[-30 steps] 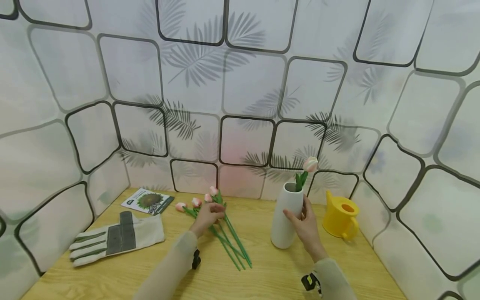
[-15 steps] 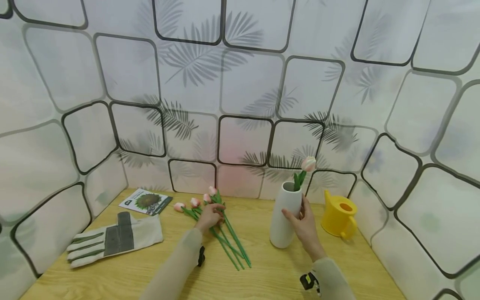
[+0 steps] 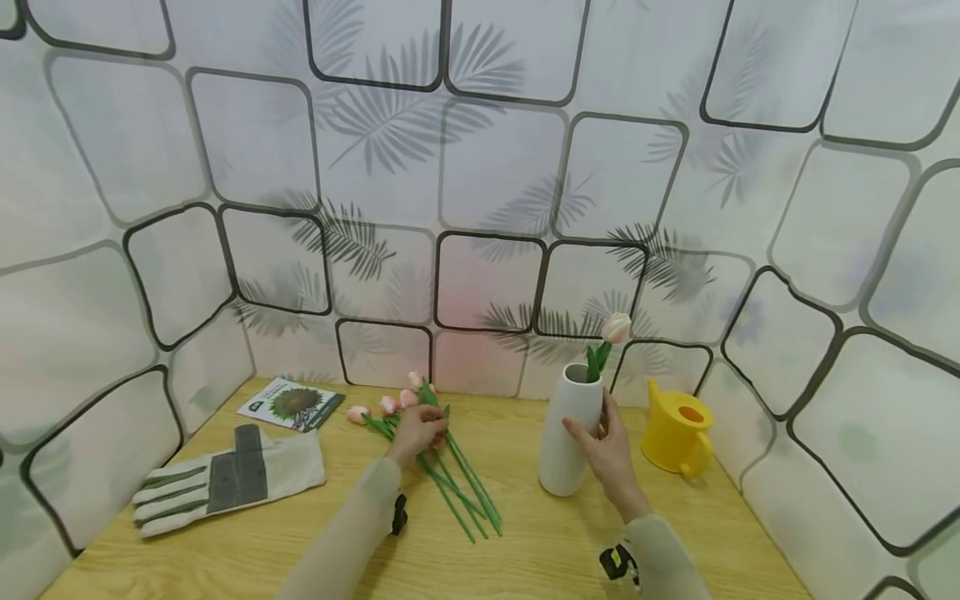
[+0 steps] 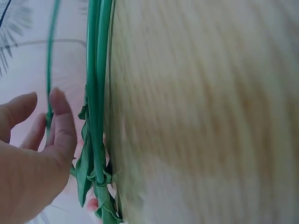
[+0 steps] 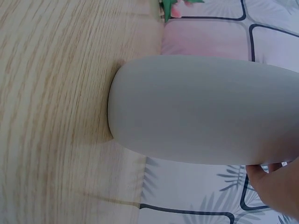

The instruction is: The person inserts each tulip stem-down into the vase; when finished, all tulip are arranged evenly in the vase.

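Observation:
My left hand (image 3: 416,432) is over several pink artificial tulips (image 3: 358,414) lying on the wooden table. In the left wrist view, its curled fingers hold one green tulip stem (image 4: 49,70), which stands apart from the bundled stems (image 4: 97,70). Part of the grip is hidden behind the fingertips. My right hand (image 3: 611,454) grips the side of a tall white vase (image 3: 564,442), thumb on the near face and fingers behind. The vase stands on the table, and a single pale pink tulip (image 3: 617,327) rises from its mouth.
A yellow watering can (image 3: 677,429) stands to the right of the vase. On the left lie a white-and-grey work glove (image 3: 240,475) and a seed packet (image 3: 292,403) with a flower picture. Patterned fabric walls (image 3: 495,283) enclose the table at the back and sides.
The left hand has shifted slightly left over the last half second, and the topmost tulip head has moved left with it. The right hand and vase stay put.

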The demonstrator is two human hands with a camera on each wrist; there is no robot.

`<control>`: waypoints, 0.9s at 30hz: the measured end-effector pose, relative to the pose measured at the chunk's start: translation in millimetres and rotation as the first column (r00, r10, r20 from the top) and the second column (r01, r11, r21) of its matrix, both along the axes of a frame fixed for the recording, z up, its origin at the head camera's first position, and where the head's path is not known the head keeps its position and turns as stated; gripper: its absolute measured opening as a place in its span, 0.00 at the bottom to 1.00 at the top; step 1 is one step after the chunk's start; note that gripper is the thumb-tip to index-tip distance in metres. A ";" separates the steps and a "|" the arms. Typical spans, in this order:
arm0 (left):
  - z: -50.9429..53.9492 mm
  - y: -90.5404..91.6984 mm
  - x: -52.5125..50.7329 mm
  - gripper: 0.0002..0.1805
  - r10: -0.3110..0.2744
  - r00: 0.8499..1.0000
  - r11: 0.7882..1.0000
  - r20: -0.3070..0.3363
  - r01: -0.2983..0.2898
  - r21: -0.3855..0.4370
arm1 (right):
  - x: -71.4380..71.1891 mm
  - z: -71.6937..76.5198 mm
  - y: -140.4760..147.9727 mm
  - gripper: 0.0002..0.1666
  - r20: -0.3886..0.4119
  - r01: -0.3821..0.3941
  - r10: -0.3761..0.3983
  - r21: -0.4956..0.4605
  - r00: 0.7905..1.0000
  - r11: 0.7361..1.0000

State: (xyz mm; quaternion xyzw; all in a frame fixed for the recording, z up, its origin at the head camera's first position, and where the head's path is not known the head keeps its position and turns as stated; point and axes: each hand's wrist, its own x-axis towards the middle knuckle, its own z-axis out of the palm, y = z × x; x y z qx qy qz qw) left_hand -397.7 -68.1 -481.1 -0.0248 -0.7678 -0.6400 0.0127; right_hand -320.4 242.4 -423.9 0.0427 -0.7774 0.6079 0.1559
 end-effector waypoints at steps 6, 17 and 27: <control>4.8 1.8 3.2 0.18 0.064 0.997 0.994 -0.049 -0.059 0.095 | 0.0 1.7 -0.8 0.52 0.002 0.003 -0.003 0.004 1.000 1.000; 9.7 5.5 3.7 0.19 0.177 0.980 0.951 -0.094 -0.146 0.274 | 2.0 -0.3 -1.4 0.52 0.001 0.000 0.000 0.001 1.000 1.000; 36.7 7.2 5.9 0.21 0.218 0.961 0.932 -0.171 -0.153 0.330 | -2.0 -1.1 0.5 0.51 0.032 -0.011 0.012 -0.024 0.999 1.000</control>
